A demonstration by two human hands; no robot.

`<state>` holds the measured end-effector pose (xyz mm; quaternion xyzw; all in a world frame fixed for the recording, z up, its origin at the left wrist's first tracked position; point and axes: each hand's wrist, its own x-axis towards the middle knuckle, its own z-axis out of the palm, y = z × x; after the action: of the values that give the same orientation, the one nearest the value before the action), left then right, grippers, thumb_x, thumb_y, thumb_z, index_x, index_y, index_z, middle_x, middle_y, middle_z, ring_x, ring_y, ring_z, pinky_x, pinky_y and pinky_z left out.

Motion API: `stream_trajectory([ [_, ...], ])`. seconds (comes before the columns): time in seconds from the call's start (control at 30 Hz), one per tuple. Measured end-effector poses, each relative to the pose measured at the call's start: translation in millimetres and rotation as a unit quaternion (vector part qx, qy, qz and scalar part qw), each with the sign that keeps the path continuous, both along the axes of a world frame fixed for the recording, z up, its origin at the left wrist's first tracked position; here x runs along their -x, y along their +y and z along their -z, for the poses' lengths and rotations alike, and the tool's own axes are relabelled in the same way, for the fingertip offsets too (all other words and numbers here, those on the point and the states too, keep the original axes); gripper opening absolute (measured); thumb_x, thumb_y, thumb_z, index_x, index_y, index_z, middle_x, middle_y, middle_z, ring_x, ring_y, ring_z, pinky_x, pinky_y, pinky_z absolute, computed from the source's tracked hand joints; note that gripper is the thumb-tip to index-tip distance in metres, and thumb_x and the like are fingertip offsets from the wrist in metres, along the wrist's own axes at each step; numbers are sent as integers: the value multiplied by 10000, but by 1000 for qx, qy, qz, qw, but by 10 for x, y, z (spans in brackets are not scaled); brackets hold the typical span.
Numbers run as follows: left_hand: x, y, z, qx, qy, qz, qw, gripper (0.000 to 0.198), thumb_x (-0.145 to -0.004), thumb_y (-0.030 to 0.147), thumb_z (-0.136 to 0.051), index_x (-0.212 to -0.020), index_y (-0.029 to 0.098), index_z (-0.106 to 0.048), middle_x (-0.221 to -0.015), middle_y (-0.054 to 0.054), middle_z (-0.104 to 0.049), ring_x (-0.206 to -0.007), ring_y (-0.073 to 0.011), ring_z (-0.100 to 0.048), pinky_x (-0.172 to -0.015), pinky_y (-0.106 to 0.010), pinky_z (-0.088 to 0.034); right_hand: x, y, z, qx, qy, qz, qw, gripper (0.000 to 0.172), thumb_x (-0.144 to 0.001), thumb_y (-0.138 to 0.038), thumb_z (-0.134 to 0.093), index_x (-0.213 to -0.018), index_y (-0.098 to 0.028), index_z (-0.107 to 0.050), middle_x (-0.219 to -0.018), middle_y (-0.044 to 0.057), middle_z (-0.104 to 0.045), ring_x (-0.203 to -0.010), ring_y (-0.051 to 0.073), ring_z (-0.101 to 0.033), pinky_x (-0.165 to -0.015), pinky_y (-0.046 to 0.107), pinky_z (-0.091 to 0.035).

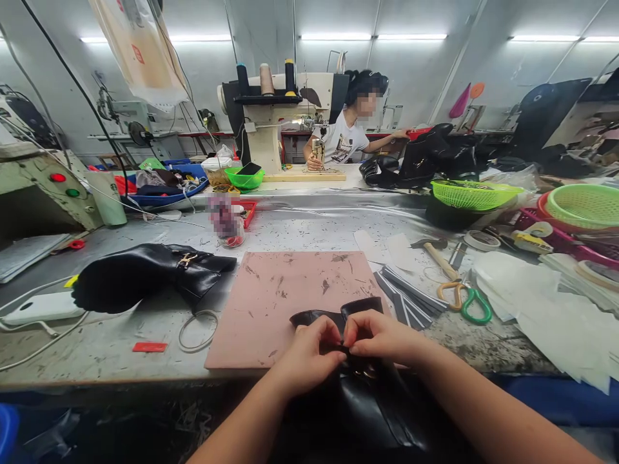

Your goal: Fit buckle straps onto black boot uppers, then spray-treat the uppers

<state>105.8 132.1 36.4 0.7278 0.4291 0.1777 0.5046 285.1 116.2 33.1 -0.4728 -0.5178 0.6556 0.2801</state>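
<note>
My left hand [309, 354] and my right hand [382, 336] meet at the near edge of a pink cutting mat [285, 290]. Both pinch the top edge of a black leather boot upper [360, 403] that hangs down toward my lap. Its two curved flaps [338, 312] rest on the mat just beyond my fingertips. A small metal buckle shows under my right fingers. A second black boot upper [145, 274] with a gold buckle lies on the table to the left.
Scissors [467, 299], a hammer [438, 252], grey strips [411, 293] and white paper pieces [536, 303] lie to the right. Green baskets [474, 193] stand behind them. A person sits at a sewing machine [271, 122] across the table. A white phone [43, 307] lies far left.
</note>
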Motion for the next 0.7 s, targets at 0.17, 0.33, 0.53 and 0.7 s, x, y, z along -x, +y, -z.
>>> stream_trajectory([
  [0.17,-56,6,22,19,11,-48,999,255,-586,208,-689,-774,192,-518,-743,16,-540,-806,-172,-487,-688,-259,-392,12,48,-77,-46,-48,4,998,151,-594,-229,-637,-658,-155,-522,-606,-53,-493,-548,68,-426,-508,199,-332],
  [0.33,-95,51,166,62,-83,-69,992,222,-609,176,-664,-779,176,-521,-721,10,-558,-726,-145,-521,-679,-256,-400,-80,-23,-138,-87,-81,-84,989,272,-618,-116,-570,-878,-182,-522,-709,-57,-462,-620,79,-425,-564,205,-353],
  [0.53,-99,25,173,-2,-33,-50,998,270,-640,173,-607,-908,203,-594,-802,-16,-612,-837,-195,-525,-740,-294,-385,-114,-101,-266,-104,-170,-133,971,499,-649,-34,-489,-1102,-234,-426,-852,-40,-429,-627,68,-458,-579,205,-388],
  [0.7,-104,87,-21,-87,87,60,991,164,-671,209,-548,-805,203,-644,-715,-10,-630,-717,-194,-541,-657,-290,-363,-79,-129,-262,-135,-203,-112,963,473,-628,-10,-481,-1048,-224,-430,-940,-8,-448,-651,81,-466,-584,219,-404],
])
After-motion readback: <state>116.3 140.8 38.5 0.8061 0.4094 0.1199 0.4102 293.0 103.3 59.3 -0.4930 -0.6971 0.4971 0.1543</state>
